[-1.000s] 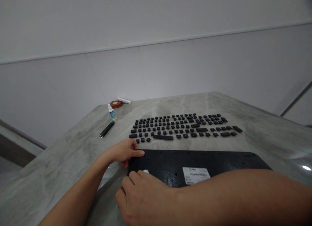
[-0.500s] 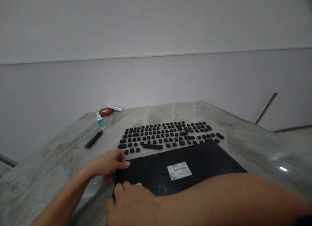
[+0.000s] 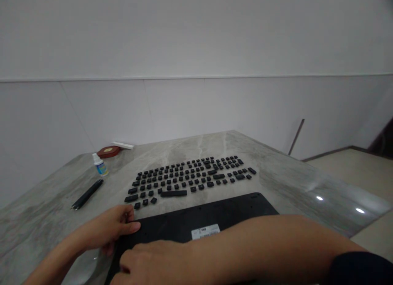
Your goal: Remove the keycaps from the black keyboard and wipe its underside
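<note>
A black keyboard body lies face down near me on the grey marble table, a white label showing on its back. My left hand pinches its far left corner, thumb on top and fingers curled round the edge. My right hand crosses over from the right and rests on the near left part of the body, fingers closed against it. Beyond the body, several loose black keycaps are laid out in rows in keyboard order.
A black pen-like tool lies at the left. Behind it stand a small white dropper bottle, a round brown-red tin and a white strip. A white wall rises behind the table; floor shows at the right.
The view has swung to the right and up, so everything sits further left and lower in the frame. Both hands stay on the keyboard body's left end.
</note>
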`<act>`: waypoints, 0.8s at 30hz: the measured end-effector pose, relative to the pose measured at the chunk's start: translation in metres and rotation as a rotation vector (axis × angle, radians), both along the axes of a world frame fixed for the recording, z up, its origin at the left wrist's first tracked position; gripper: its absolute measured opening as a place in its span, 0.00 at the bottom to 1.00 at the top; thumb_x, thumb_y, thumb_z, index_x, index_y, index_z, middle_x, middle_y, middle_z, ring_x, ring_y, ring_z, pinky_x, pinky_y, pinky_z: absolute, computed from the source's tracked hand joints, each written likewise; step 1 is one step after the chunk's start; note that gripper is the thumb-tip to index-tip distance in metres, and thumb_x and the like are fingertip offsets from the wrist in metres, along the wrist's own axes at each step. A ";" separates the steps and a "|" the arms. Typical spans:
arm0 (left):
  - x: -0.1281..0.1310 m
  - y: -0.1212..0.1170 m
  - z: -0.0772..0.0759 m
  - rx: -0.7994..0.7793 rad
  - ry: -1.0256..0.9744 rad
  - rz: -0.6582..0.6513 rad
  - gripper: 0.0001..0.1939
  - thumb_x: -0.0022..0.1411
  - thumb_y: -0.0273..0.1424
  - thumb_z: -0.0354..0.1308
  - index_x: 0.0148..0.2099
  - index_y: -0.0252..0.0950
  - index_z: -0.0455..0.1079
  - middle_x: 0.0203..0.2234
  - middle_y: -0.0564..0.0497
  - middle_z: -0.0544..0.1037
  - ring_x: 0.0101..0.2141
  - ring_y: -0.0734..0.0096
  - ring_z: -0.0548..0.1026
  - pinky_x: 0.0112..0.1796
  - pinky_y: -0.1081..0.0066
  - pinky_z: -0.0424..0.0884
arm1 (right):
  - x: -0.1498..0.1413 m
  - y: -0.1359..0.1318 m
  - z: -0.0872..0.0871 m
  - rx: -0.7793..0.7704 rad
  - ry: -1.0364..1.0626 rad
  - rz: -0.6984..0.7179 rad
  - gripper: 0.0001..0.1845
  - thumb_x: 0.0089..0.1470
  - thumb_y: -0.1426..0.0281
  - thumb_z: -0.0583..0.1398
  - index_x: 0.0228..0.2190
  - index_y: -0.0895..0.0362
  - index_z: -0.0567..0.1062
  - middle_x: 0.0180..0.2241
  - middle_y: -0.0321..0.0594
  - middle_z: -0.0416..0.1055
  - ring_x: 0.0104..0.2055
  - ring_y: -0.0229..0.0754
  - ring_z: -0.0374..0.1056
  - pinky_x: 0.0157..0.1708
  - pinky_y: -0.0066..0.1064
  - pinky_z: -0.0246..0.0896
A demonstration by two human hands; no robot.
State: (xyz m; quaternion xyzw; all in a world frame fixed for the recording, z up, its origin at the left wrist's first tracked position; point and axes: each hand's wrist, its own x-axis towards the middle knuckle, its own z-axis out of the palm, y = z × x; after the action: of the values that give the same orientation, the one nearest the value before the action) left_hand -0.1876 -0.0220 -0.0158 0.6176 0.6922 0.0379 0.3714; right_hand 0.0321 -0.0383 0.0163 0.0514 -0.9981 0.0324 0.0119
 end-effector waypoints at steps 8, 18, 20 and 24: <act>0.027 -0.002 0.014 0.612 0.319 -0.164 0.20 0.67 0.48 0.50 0.36 0.38 0.73 0.29 0.49 0.76 0.32 0.59 0.74 0.33 0.64 0.65 | 0.042 0.023 -0.013 -0.046 0.222 0.053 0.12 0.60 0.70 0.61 0.44 0.61 0.77 0.38 0.42 0.76 0.38 0.43 0.70 0.40 0.30 0.65; 0.014 0.025 -0.011 1.141 0.211 -0.433 0.08 0.72 0.31 0.53 0.46 0.39 0.74 0.43 0.48 0.76 0.42 0.60 0.69 0.43 0.64 0.67 | 0.056 0.078 -0.002 -0.016 0.316 -0.857 0.11 0.61 0.70 0.58 0.39 0.60 0.80 0.38 0.49 0.77 0.40 0.51 0.76 0.38 0.37 0.67; 0.015 0.027 -0.011 1.136 0.211 -0.472 0.08 0.72 0.30 0.53 0.46 0.39 0.74 0.43 0.49 0.76 0.41 0.61 0.69 0.43 0.65 0.67 | 0.055 0.090 -0.003 0.020 0.283 -0.836 0.09 0.59 0.71 0.60 0.37 0.61 0.81 0.40 0.51 0.76 0.40 0.52 0.75 0.38 0.37 0.67; 0.019 0.029 -0.012 1.133 0.209 -0.516 0.09 0.73 0.27 0.51 0.44 0.39 0.73 0.44 0.49 0.77 0.41 0.63 0.69 0.41 0.65 0.67 | 0.051 0.106 -0.011 0.066 0.231 -0.753 0.10 0.62 0.67 0.60 0.38 0.56 0.81 0.41 0.45 0.76 0.41 0.49 0.75 0.39 0.34 0.66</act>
State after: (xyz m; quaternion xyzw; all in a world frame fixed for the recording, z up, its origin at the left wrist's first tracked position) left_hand -0.1687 0.0072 -0.0279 0.8659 0.4262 0.2472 -0.0858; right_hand 0.0835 0.0680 0.0057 -0.3146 -0.9397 -0.0121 0.1335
